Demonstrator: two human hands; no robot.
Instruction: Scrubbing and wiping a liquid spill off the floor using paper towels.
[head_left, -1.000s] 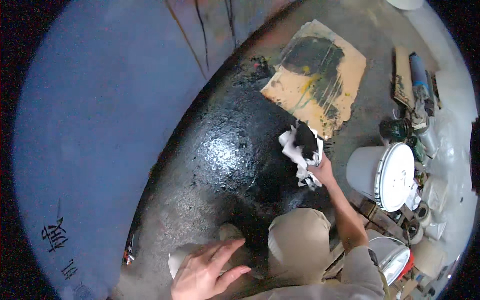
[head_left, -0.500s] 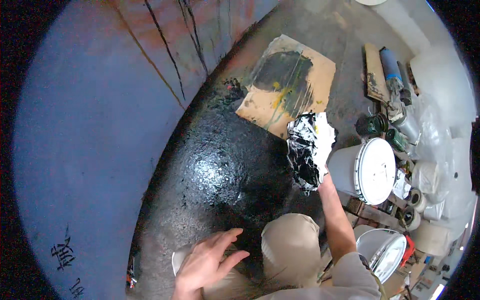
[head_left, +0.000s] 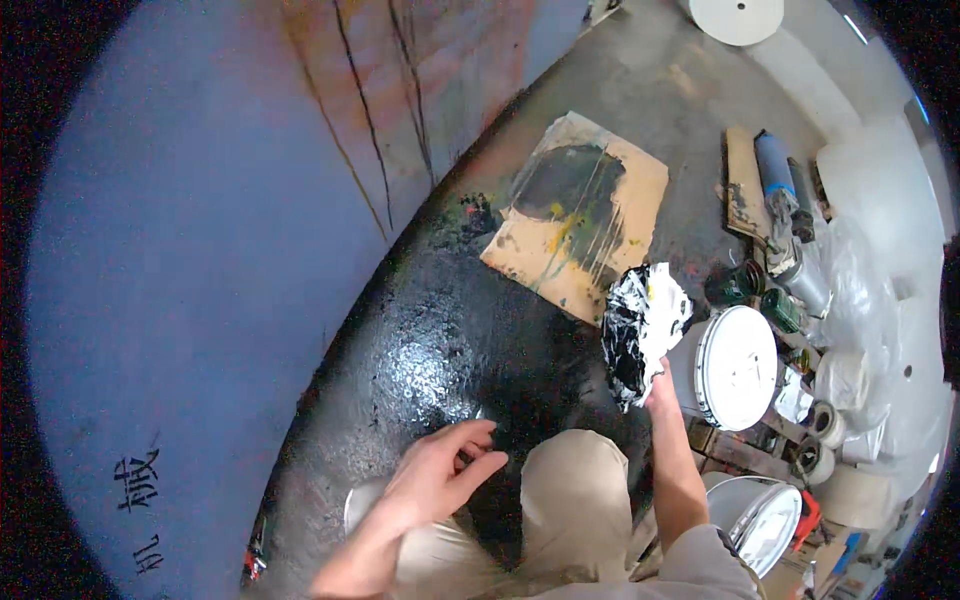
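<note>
My right hand (head_left: 658,388) is closed on the lower end of a crumpled white sheet (head_left: 668,310) smeared with black paint. Whether it is paper or plastic I cannot tell. It hangs above the dark floor, beside a white lidded bucket. My left hand (head_left: 440,470) is in front of my left knee, with its fingers bent and the thumb apart. Nothing shows between them. Beyond both hands lies a paint-stained tan board (head_left: 580,215) with a dark patch and yellow and green drips.
A blue-grey painted wall (head_left: 200,280) rises at the left. The floor (head_left: 430,370) has a shiny black wet-looking patch. At the right stand the white lidded bucket (head_left: 737,368), a second bucket (head_left: 755,525), tape rolls (head_left: 826,424), dark cans (head_left: 735,284) and a blue roller (head_left: 774,163).
The view has shifted, so the wall and board sit differently. My left hand has moved slightly forward, its fingers more bent. My right hand still holds the crumpled sheet, now turned slightly.
</note>
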